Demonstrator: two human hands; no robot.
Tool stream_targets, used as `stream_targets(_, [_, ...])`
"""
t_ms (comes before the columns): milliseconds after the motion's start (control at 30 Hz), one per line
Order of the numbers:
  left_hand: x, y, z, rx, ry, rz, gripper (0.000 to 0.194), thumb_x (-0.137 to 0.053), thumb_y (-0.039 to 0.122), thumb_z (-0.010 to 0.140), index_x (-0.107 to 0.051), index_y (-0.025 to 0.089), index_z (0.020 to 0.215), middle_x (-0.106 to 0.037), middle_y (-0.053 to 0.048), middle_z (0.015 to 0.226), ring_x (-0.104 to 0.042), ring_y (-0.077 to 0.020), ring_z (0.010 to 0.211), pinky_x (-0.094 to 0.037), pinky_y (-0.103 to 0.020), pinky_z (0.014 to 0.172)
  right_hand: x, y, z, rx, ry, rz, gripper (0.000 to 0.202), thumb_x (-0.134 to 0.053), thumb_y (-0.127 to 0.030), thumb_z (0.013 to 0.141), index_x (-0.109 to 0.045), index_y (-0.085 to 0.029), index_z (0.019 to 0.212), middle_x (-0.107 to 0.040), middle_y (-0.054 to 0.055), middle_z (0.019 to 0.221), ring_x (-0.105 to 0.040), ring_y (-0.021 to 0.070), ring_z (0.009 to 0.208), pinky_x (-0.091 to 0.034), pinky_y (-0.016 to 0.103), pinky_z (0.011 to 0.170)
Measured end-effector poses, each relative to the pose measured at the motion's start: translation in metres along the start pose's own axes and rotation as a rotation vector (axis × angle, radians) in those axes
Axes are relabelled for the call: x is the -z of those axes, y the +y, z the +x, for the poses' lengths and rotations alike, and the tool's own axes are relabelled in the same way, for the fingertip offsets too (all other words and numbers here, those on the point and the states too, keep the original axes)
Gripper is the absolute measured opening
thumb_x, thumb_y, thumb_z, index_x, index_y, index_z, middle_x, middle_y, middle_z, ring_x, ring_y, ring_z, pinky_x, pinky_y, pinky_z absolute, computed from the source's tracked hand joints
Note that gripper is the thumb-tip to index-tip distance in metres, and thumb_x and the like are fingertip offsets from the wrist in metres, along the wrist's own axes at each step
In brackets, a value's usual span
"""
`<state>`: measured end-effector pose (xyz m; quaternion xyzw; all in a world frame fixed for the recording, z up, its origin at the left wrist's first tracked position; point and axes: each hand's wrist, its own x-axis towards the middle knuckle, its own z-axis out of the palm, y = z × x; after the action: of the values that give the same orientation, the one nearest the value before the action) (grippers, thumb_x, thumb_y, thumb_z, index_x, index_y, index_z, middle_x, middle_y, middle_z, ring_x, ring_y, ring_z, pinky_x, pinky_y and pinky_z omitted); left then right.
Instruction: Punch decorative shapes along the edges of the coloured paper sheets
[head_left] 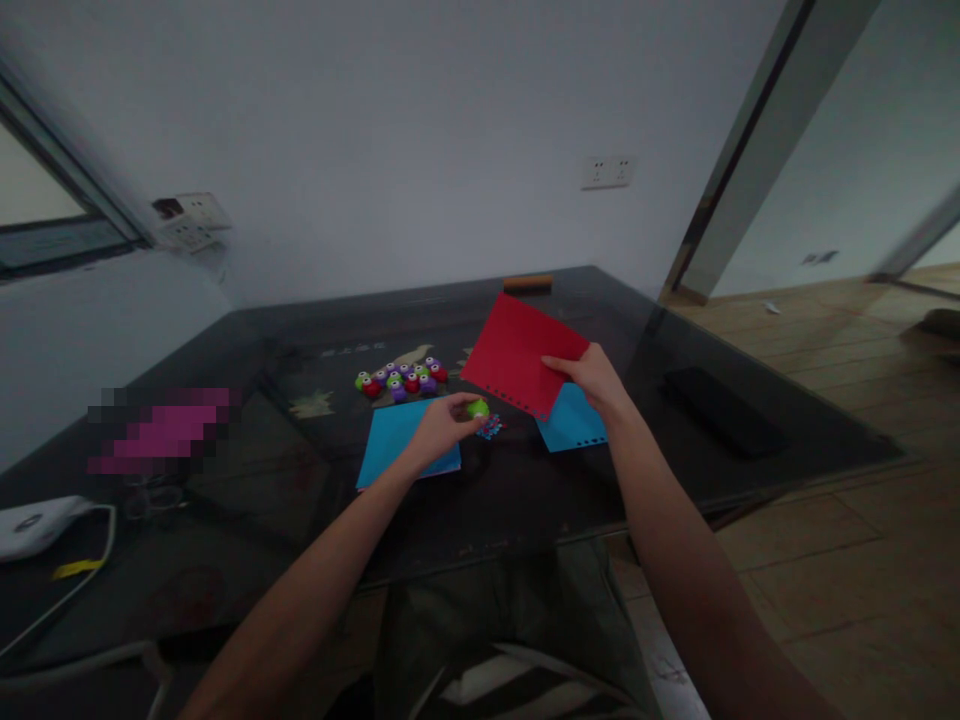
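My left hand pinches a small round green piece between thumb and fingers. Its exact kind is too small to make out. Just beyond its fingertips lies a little heap of blue and red bits. My right hand grips a sheet of red paper by its right side, raised and tilted over the table. A row of small holes runs along the sheet's lower edge. Below it lies a blue sheet with holes along its near edge. A stack of blue paper is under my left hand and wrist.
Several small green, red and purple pieces with round eyes cluster behind the blue stack. An orange-brown roll lies at the table's back edge. A dark flat object sits right; a white power strip with cable lies left.
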<state>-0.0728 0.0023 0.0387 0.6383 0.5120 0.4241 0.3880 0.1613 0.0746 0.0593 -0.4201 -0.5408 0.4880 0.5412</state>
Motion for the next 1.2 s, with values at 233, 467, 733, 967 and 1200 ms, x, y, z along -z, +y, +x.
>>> stream_targets(233, [0.002, -0.006, 0.0, -0.121, -0.038, 0.164, 0.04, -0.061, 0.016, 0.063, -0.066, 0.022, 0.102, -0.065, -0.005, 0.102, -0.06, -0.0208, 0.087, -0.047, -0.028, 0.074, -0.001, 0.0, 0.0, 0.008, -0.002, -0.013, 0.047, -0.076, -0.035, 0.056, -0.064, -0.018, 0.097, -0.069, 0.009, 0.099, -0.064, 0.0292, 0.09, -0.053, 0.045, 0.08])
stream_targets(467, [0.009, -0.006, 0.001, -0.235, -0.124, 0.284, 0.059, -0.054, 0.004, 0.058, -0.059, 0.025, 0.114, -0.062, -0.004, 0.11, -0.056, -0.0211, 0.098, -0.044, -0.03, 0.082, 0.002, 0.006, 0.005, 0.022, 0.007, -0.033, 0.045, -0.077, -0.033, 0.056, -0.064, -0.018, 0.097, -0.068, 0.01, 0.101, -0.063, 0.0303, 0.093, -0.051, 0.046, 0.083])
stream_targets(733, [0.01, -0.012, 0.003, -0.252, -0.13, 0.28, 0.057, -0.05, 0.004, 0.062, -0.055, 0.021, 0.116, -0.059, -0.007, 0.114, -0.055, -0.0208, 0.102, -0.046, -0.033, 0.083, 0.001, 0.007, 0.006, 0.021, 0.03, -0.018, 0.049, -0.077, -0.034, 0.055, -0.063, -0.018, 0.1, -0.067, 0.011, 0.102, -0.064, 0.0302, 0.093, -0.052, 0.046, 0.082])
stream_targets(967, [0.01, -0.001, 0.004, -0.136, -0.076, 0.069, 0.038, -0.056, 0.013, 0.068, -0.058, 0.016, 0.105, -0.061, -0.008, 0.108, -0.059, -0.0192, 0.097, -0.046, -0.034, 0.086, 0.001, 0.006, 0.006, 0.083, 0.059, 0.054, 0.045, -0.076, -0.032, 0.057, -0.064, -0.017, 0.097, -0.067, 0.011, 0.103, -0.064, 0.029, 0.092, -0.051, 0.045, 0.084])
stream_targets(1200, [0.012, -0.003, 0.006, 0.021, -0.039, -0.218, 0.042, -0.061, 0.021, 0.074, -0.056, 0.018, 0.115, -0.063, -0.008, 0.107, -0.061, -0.0215, 0.099, -0.045, -0.036, 0.089, -0.003, 0.005, 0.009, 0.187, 0.059, 0.117, 0.042, -0.074, -0.029, 0.06, -0.064, -0.015, 0.098, -0.068, 0.01, 0.103, -0.064, 0.0255, 0.094, -0.049, 0.041, 0.086])
